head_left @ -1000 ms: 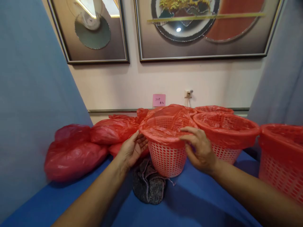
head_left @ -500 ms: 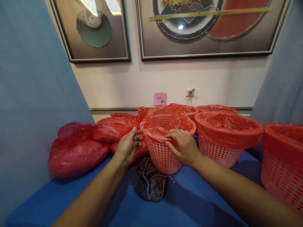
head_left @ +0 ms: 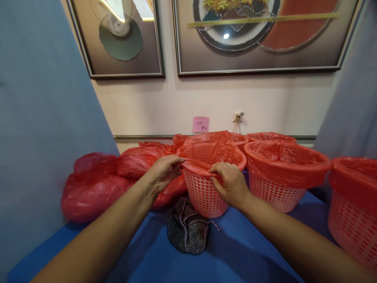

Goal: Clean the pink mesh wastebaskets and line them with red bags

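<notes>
A pink plastic basket with a perforated wall stands upright on the blue-covered table. A thin red plastic bag lines it, its edge folded over part of the rim and its back puffed up. At the left of the rim, my left hand pinches the bag's edge between thumb and fingers. My right hand grips the bag's edge at the front right of the rim. Between the two hands the film is stretched along the front of the basket. In front of the basket lies a dark grey drawstring pouch with a pinkish cord.
Full red plastic bags are heaped at the left. More bag-lined baskets stand to the right, one close by and one at the edge. A pink note and a socket are on the wall behind.
My left hand has moved right and up to the rim, and its fingers have closed on the bag's edge. My right hand keeps its hold on the bag.
</notes>
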A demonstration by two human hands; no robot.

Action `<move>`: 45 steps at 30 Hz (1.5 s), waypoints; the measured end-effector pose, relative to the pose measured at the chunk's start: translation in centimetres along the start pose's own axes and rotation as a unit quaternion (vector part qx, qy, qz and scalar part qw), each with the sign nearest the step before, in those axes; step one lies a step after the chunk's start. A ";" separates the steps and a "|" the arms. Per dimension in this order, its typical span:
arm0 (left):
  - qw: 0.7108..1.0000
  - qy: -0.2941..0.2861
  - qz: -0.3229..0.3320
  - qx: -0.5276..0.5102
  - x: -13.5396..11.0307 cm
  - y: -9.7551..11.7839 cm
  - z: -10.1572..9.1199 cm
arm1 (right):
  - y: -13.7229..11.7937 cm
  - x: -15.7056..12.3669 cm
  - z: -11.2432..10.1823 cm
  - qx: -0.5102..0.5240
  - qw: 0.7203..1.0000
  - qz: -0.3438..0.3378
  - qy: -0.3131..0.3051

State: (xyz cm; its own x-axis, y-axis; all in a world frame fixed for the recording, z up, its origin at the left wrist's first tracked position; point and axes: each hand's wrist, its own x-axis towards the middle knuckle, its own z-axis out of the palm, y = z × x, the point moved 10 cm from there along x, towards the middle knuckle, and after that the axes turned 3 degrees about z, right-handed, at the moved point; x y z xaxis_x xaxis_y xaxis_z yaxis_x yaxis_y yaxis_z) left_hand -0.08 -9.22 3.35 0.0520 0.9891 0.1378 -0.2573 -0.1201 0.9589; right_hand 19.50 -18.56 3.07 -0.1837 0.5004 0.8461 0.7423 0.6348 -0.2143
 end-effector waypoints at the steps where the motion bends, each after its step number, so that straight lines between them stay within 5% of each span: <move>1: 1.000 0.001 -0.016 -0.018 -0.4 -0.2 0.0 | 0.0 0.0 0.0 0.001 1.000 0.002 0.002; 7: 0.984 0.002 -0.111 -0.137 -2.0 -1.8 0.7 | 0.4 0.2 0.2 0.014 1.000 0.006 -0.001; 14: 0.967 0.039 -0.083 -0.240 -0.1 -1.6 -0.5 | 0.7 0.0 -0.1 0.026 1.000 -0.015 -0.010; 21: 0.959 0.087 -0.075 -0.260 2.2 -3.8 -3.2 | 1.8 -0.2 -0.7 0.059 0.997 -0.027 -0.041; 29: 0.980 0.090 0.008 -0.175 0.9 -3.4 -2.9 | 4.1 -0.1 -3.0 0.043 0.992 -0.078 -0.088; 33: 0.970 0.148 0.159 -0.108 -0.6 -0.5 -3.7 | 5.2 -0.6 -3.9 -0.005 0.993 -0.074 -0.097; 37: 0.924 0.134 0.327 0.149 -2.8 3.4 -1.6 | 6.0 -1.6 -4.4 -0.046 0.995 -0.051 -0.066; 40: 0.929 0.068 0.278 0.233 -2.1 2.2 0.3 | 5.8 -2.6 -4.8 -0.069 0.997 -0.034 -0.014; 45: 0.964 0.074 0.225 0.120 -0.8 0.0 -0.5 | 1.9 -4.6 -5.6 -0.093 0.989 -0.080 0.083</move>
State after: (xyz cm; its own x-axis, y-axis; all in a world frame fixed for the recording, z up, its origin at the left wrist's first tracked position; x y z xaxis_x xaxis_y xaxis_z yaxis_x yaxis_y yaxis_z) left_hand -0.61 -9.95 3.11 -0.1552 0.8312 0.5339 0.0091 -0.5392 0.8421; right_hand 25.35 -22.99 1.58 -0.2110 0.2883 0.9340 0.8210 0.5708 0.0093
